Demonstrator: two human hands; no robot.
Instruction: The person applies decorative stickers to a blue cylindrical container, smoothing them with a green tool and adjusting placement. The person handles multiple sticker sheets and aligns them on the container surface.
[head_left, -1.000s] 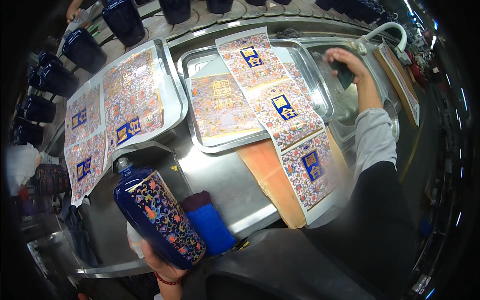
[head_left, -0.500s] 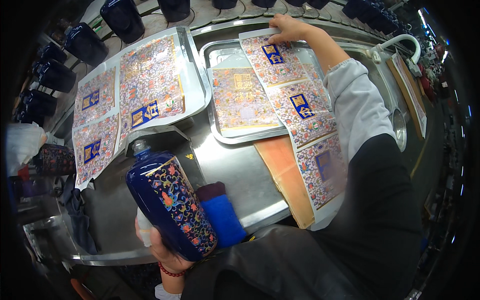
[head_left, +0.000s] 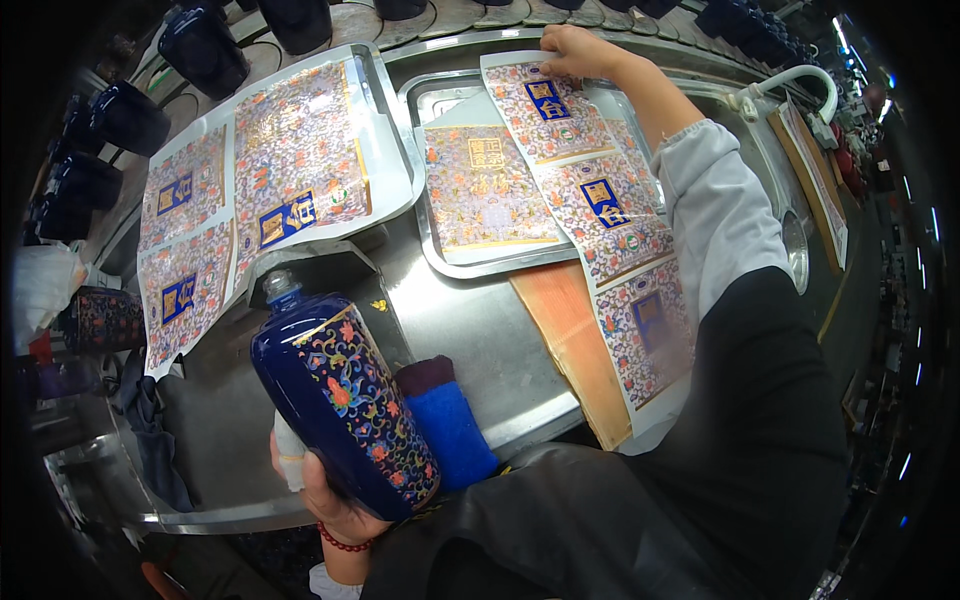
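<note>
1. While the left hand [head_left: 325, 495] cups a dark blue bottle [head_left: 340, 400] from below, fingers closed round its base, the bottle leans tilted over the near edge of the steel tabletop [head_left: 470, 320]; floral decal covers one face.
2. Right hand [head_left: 570, 50] reaches far across, fingertips pressed flat on the top end of a long strip of patterned decal sheets [head_left: 590, 190]; pinching or only pressing, cannot tell.
3. Strip runs from the right metal tray [head_left: 425, 215] down over an orange board [head_left: 570, 340] to the tabletop edge.
4. Left metal tray [head_left: 395, 130] carries more decal sheets [head_left: 290, 170].
5. Blue cloth roll [head_left: 450, 425] lies just beside the bottle.
6. Plain dark blue bottles [head_left: 205, 50] stand along the far left.
</note>
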